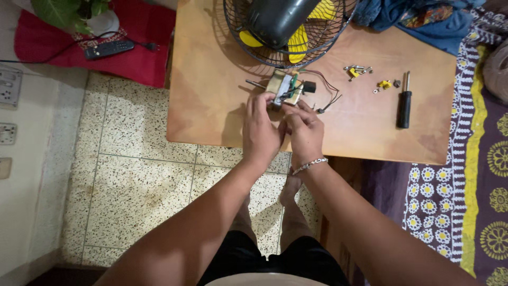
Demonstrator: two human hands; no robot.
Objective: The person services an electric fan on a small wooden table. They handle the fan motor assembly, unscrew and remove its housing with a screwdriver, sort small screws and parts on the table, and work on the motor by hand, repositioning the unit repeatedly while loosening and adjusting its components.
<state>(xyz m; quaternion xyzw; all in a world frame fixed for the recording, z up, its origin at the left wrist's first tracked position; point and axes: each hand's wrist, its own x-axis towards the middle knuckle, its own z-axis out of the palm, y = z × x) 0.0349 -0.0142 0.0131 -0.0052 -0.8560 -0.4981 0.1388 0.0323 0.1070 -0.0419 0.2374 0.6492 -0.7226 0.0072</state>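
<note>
Together, the left hand (260, 132) and right hand (305, 132) pinched a small motor (286, 88) with trailing wires, held over the wooden tabletop (211, 95) just near the fan cage (286, 32). Farther right lay yellow-tipped screws (357, 70) and a black screwdriver (405, 103).

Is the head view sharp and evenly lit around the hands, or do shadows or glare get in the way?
Head view: sharp, warm light; left hand and right hand cast soft shadows on the wooden table; the motor part stays readable; no glare.
</note>
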